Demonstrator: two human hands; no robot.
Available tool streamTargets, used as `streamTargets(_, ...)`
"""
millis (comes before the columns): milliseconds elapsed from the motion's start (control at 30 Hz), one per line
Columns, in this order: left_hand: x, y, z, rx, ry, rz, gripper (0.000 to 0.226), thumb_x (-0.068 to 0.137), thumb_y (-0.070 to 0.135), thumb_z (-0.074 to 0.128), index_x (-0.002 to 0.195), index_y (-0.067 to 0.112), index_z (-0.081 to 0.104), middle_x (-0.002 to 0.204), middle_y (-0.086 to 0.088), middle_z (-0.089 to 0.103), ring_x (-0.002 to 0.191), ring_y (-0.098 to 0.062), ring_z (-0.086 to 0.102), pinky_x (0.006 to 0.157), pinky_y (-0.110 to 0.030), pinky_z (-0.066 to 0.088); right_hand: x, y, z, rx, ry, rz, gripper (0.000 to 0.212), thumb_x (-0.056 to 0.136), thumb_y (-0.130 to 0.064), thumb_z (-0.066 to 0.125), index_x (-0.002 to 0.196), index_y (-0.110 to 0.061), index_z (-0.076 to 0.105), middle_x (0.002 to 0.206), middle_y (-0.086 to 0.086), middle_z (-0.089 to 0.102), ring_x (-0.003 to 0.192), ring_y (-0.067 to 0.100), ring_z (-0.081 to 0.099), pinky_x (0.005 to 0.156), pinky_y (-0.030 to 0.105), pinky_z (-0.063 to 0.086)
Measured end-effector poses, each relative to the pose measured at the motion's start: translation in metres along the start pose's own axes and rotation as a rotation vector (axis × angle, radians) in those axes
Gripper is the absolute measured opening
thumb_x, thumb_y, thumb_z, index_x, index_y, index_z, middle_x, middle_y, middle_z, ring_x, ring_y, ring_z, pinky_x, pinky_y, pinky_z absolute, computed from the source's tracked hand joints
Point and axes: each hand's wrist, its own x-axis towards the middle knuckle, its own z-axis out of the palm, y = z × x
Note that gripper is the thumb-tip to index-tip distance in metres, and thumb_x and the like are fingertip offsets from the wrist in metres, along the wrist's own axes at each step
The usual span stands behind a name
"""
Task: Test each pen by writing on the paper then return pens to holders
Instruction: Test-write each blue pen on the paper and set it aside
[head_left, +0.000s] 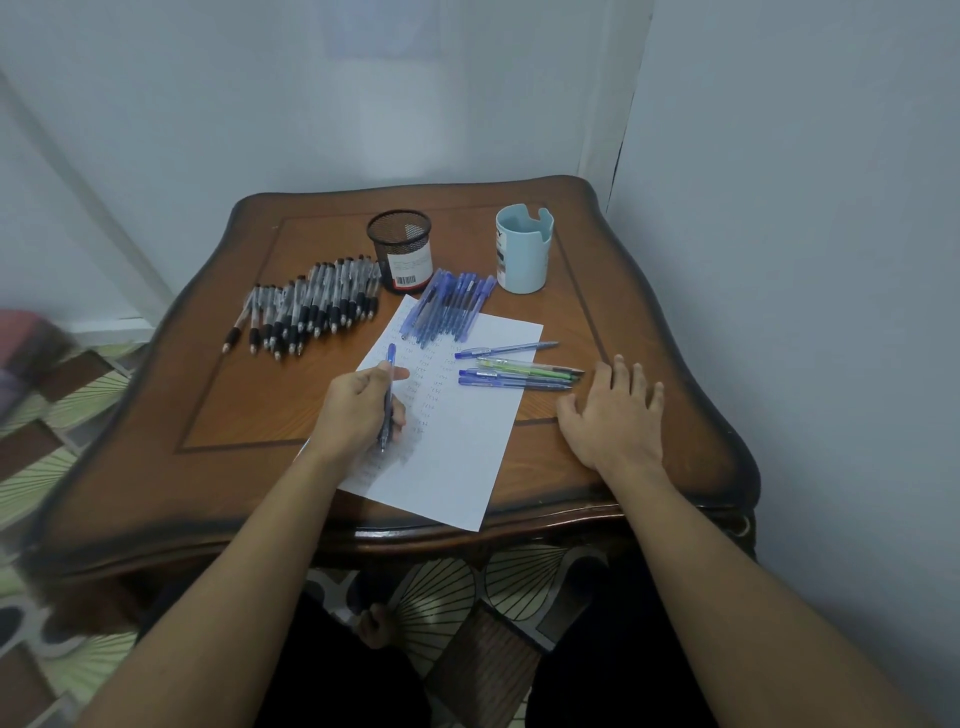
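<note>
1. Wooden table (234, 405): its 3 o'clock side sits close to the side wall (779, 208), and the 12 o'clock edge is near the back wall. Open wood lies from 7 to 9 o'clock, left of the paper.
2. One paper (457, 452), tilted, at table centre. Its near corner reaches the table's 6 o'clock edge. Rows of small scribbles cover its upper half.
3. Left hand (358, 410): fingers curled, pinching one blue pen (387, 400), tip down on the paper's left part.
4. Right hand (613, 410): palm down, fingers spread flat on the wood at 3 o'clock of the paper, off the sheet, holding nothing.
5. Two holders: the black mesh holder (400, 249) at the table's 12 o'clock and the pale blue cup holder (522, 254) at 1 o'clock, well apart. No pens show in either.
6. Black pens (306, 312): a heap at 10 to 11 o'clock, just left of the mesh holder. They overlap too much for an exact count, roughly twenty.
7. Blue pens (447, 304): a bunch across the paper's 12 o'clock edge, between the holders, about eight.
8. Loose pens (519, 371): four at least, three blue and one green, lying across the paper's 3 o'clock edge with tips near the right hand's fingers.
</note>
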Motion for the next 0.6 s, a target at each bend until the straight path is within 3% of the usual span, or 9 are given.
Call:
streamTargets(133, 0.002, 0.009, 0.004, -0.107, -0.026, -0.057, 0.039, 0.109, 0.032, 0.038, 0.109, 0.005, 0.066, 0.061, -0.01, 0.064, 0.047, -0.019, 0.062, 0.041, -0.025, 0.045, 0.001, 0.0, 0.0, -0.013, -0.003, 0.004, 0.067, 0.098, -0.055, 0.031, 0.153, -0.016, 0.03, 0.164, 0.011, 0.022, 0.152, 0.033, 0.013, 0.122, 0.055, 0.01)
streamTargets(233, 0.012, 0.017, 0.014, -0.094, 0.007, -0.053, 0.031, 0.106, 0.035, 0.045, 0.112, 0.012, 0.067, 0.071, -0.008, 0.063, 0.049, -0.017, 0.059, 0.042, -0.024, 0.045, 0.002, -0.001, 0.0, -0.016, -0.009, 0.003, 0.067, 0.098, -0.055, 0.031, 0.153, -0.016, 0.029, 0.164, 0.011, 0.021, 0.152, 0.033, 0.013, 0.122, 0.055, 0.009)
streamTargets(333, 0.037, 0.023, 0.031, 0.045, 0.106, -0.04, 0.029, 0.107, 0.031, 0.045, 0.121, 0.019, 0.066, 0.085, -0.001, 0.06, 0.054, -0.013, 0.046, 0.046, -0.025, 0.034, 0.002, 0.0, 0.001, -0.014, -0.008, 0.007, 0.067, 0.098, -0.054, 0.03, 0.153, -0.016, 0.029, 0.164, 0.011, 0.021, 0.152, 0.032, 0.013, 0.123, 0.055, 0.009)
streamTargets(433, 0.062, 0.036, 0.047, 0.29, 0.17, 0.034, 0.037, 0.104, 0.019, 0.039, 0.129, 0.015, 0.066, 0.124, -0.009, 0.067, 0.075, -0.019, 0.055, 0.059, -0.027, 0.038, 0.002, 0.0, 0.001, -0.017, -0.004, 0.009, 0.067, 0.098, -0.054, 0.03, 0.153, -0.016, 0.029, 0.164, 0.011, 0.021, 0.152, 0.032, 0.013, 0.123, 0.055, 0.01)
streamTargets(500, 0.073, 0.045, 0.057, 0.479, 0.188, 0.127, 0.036, 0.099, 0.008, 0.044, 0.127, 0.005, 0.067, 0.127, -0.015, 0.066, 0.092, -0.026, 0.059, 0.07, -0.026, 0.039, 0.003, 0.0, 0.001, -0.022, -0.008, 0.011, 0.068, 0.098, -0.055, 0.031, 0.153, -0.016, 0.028, 0.164, 0.011, 0.021, 0.152, 0.032, 0.013, 0.122, 0.055, 0.01)
streamTargets(600, 0.094, 0.046, 0.069, 0.62, 0.278, 0.196, 0.026, 0.095, 0.003, 0.057, 0.117, -0.004, 0.07, 0.122, -0.019, 0.067, 0.101, -0.031, 0.061, 0.08, -0.026, 0.041, 0.003, 0.0, 0.001, -0.014, -0.003, 0.01, 0.067, 0.097, -0.054, 0.031, 0.153, -0.016, 0.03, 0.164, 0.011, 0.021, 0.152, 0.032, 0.013, 0.122, 0.056, 0.009)
